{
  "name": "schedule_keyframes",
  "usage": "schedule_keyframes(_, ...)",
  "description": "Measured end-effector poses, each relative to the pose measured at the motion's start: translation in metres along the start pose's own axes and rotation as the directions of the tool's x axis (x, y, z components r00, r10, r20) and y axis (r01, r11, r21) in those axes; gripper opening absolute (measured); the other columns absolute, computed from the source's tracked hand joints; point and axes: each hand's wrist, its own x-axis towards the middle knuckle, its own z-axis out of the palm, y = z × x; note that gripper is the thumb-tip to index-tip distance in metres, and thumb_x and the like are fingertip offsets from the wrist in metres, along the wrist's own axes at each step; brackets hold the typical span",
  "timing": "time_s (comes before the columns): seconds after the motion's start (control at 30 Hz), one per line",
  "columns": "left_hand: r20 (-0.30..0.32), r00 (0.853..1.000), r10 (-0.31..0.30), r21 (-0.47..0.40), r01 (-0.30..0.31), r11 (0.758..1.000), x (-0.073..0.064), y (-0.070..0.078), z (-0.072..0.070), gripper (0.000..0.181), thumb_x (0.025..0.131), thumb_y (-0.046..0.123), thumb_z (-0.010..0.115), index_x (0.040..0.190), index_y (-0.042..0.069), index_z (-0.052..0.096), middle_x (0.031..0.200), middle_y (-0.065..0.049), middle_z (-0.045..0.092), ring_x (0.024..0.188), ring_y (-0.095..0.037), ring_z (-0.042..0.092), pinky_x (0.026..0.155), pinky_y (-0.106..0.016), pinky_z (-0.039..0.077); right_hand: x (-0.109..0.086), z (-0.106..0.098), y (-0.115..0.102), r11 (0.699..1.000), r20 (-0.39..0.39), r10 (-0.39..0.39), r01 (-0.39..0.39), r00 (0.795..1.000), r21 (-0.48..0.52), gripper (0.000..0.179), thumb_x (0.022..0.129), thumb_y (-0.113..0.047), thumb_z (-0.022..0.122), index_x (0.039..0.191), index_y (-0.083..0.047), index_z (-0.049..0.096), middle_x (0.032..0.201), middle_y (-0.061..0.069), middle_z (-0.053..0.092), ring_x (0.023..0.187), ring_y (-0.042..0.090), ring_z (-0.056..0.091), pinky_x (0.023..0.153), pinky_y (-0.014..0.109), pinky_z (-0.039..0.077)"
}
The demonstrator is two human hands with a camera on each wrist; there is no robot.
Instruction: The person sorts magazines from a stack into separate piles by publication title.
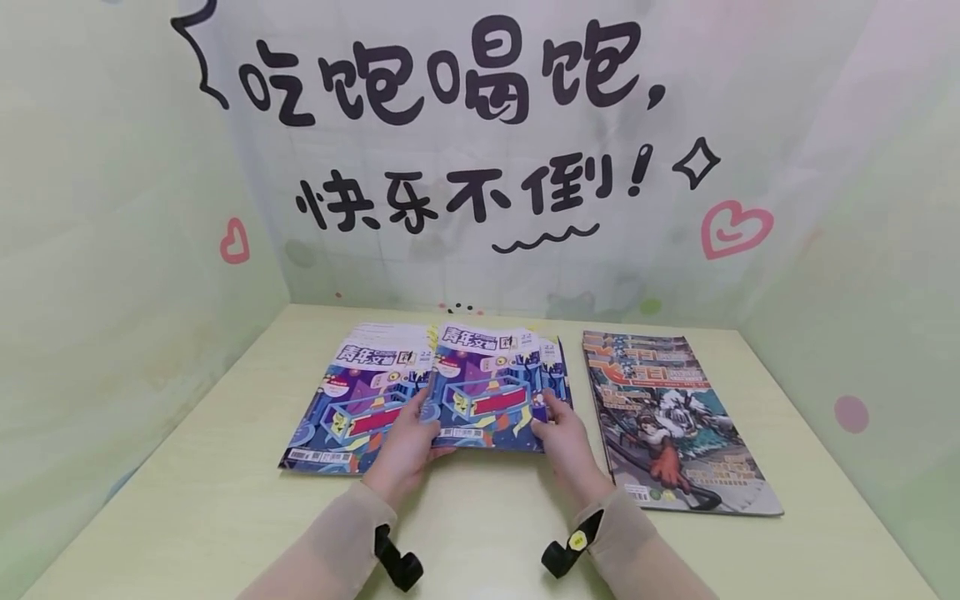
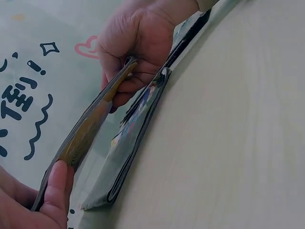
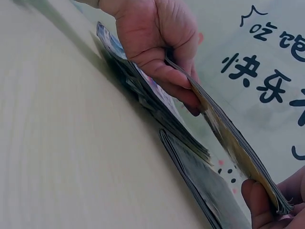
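Note:
My left hand (image 1: 408, 442) and right hand (image 1: 562, 437) hold a purple-and-blue magazine (image 1: 487, 392) by its two side edges, thumbs on the cover and fingers underneath. In the left wrist view, the magazine (image 2: 88, 131) is tilted and raised off the table, with more magazines (image 2: 136, 148) lying beneath. The right wrist view shows the brownish underside of the held magazine (image 3: 226, 136) between both hands. Behind it, partly hidden, lie magazines with a like cover (image 1: 555, 367). To the left rests a stack with the same cover (image 1: 360, 408).
A stack of magazines with an orange title and a dark illustrated cover (image 1: 675, 433) lies on the right of the pale wooden table (image 1: 480, 533). Fabric walls (image 1: 480, 267) with black lettering surround the table at the back and sides. Each wrist wears a black strapped camera (image 1: 401, 567).

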Motion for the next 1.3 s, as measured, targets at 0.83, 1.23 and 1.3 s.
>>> schedule_keyframes(0.83,-0.017,1.0,0.023,0.237,-0.018,0.971,-0.046,0.024,-0.159,0.067,0.099,-0.002,0.03,0.153,0.006,-0.008,0.146,-0.032,0.023,0.09,-0.013,0.06,0.077,-0.031,0.056,-0.037,0.134,-0.013,1.0,0.288,-0.006,0.0,0.958,0.021,0.066,0.088,0.004,0.061,0.148,0.001,0.033,0.138,0.02,0.045,0.124,0.027,0.048,0.103,0.042,0.042)
schedule_keyframes(1.23,-0.095,0.99,0.103,0.77,0.007,0.638,-0.039,0.03,-0.171,0.064,0.094,0.007,0.041,0.15,-0.008,0.011,0.146,-0.04,0.015,0.133,-0.055,0.017,0.109,-0.064,0.017,-0.038,0.149,-0.013,0.997,0.294,0.04,-0.018,0.955,-0.075,0.071,0.083,0.006,0.066,0.146,0.004,0.034,0.118,0.013,0.055,0.105,0.02,0.057,0.09,0.036,0.052)
schedule_keyframes(1.3,-0.111,0.987,0.115,0.797,0.019,0.603,-0.037,0.029,-0.172,0.063,0.094,0.007,0.042,0.149,-0.009,0.015,0.142,-0.042,0.017,0.13,-0.056,0.021,0.107,-0.065,0.019,-0.037,0.15,-0.014,0.996,0.302,0.049,-0.023,0.952,-0.09,0.07,0.083,0.006,0.067,0.145,0.003,0.036,0.117,0.012,0.058,0.103,0.019,0.058,0.089,0.036,0.053)
